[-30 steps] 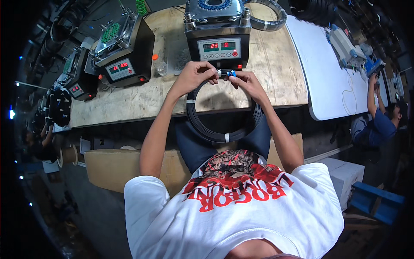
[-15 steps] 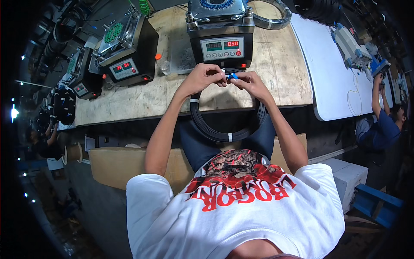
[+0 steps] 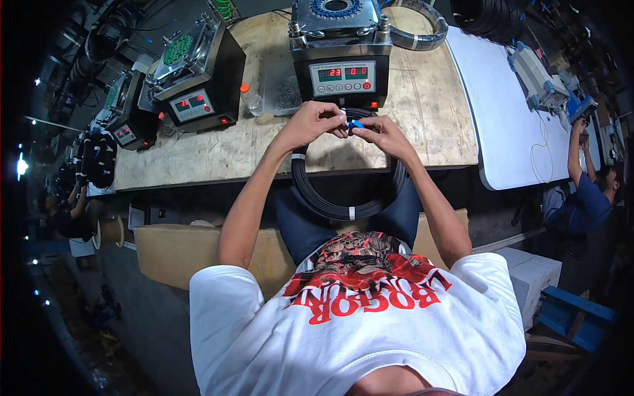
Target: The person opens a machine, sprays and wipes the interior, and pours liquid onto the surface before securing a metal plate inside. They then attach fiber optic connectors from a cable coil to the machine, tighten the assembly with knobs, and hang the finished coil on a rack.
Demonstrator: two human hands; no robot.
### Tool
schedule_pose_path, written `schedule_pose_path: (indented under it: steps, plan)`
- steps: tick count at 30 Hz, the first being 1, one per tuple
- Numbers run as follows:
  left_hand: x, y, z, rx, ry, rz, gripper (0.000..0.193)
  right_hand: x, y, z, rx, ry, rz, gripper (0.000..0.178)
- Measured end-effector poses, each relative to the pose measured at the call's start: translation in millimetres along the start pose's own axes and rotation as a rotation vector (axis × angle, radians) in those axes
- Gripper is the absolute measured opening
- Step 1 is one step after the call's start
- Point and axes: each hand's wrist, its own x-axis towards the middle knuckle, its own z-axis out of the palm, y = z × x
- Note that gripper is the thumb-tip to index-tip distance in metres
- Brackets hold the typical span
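I work on the small blue connector at the end of the black cable coil, and I judge the thing here is to keep both hands close together and low over the bench, so the tiny part stays steady and the coil's weight does not tug at it. The coil hangs from my hands down into my lap, its top just in front of the machine with the red and green readouts. My left hand is curled shut, fingertips pinching at the connector's left side; my right hand is closed too, thumb and forefinger nipping the blue piece from the right. The fingertips of both hands nearly meet. Exactly how the connector sits between them is too small to tell.
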Motion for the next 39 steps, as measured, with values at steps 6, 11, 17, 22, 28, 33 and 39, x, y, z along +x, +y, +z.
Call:
schedule_pose_path:
  steps: [6,11,17,22,28,33,39]
  plan:
    - [-6.4,-4.9,23.4,0.099,0.264,0.154,0.021,1.0,-1.5,5.3,0.020,0.128,-0.049,0.026]
    - [-3.5,-5.7,29.2,0.234,0.345,0.209,0.020,0.6,0.3,3.8,0.046,0.119,-0.036,0.023]
    - [-0.6,-7.7,36.8,0.238,0.397,0.235,0.020,-3.5,2.1,-0.8,0.096,0.092,-0.018,0.022]
    - [-1.3,-11.3,40.2,0.313,0.459,0.285,0.019,1.1,6.5,0.7,0.097,0.084,-0.056,0.022]
    - [-14.9,-36.8,17.0,0.135,0.576,0.255,0.021,9.6,-6.2,12.6,0.044,0.077,-0.025,0.022]
    - [-60.9,-87.4,-48.4,0.338,1.004,-0.026,0.022,14.0,2.4,7.0,0.008,0.162,-0.052,0.023]
    - [-105.3,-144.7,-112.7,0.759,1.081,-0.010,0.025,12.0,-0.8,8.9,0.042,0.160,-0.064,0.024]
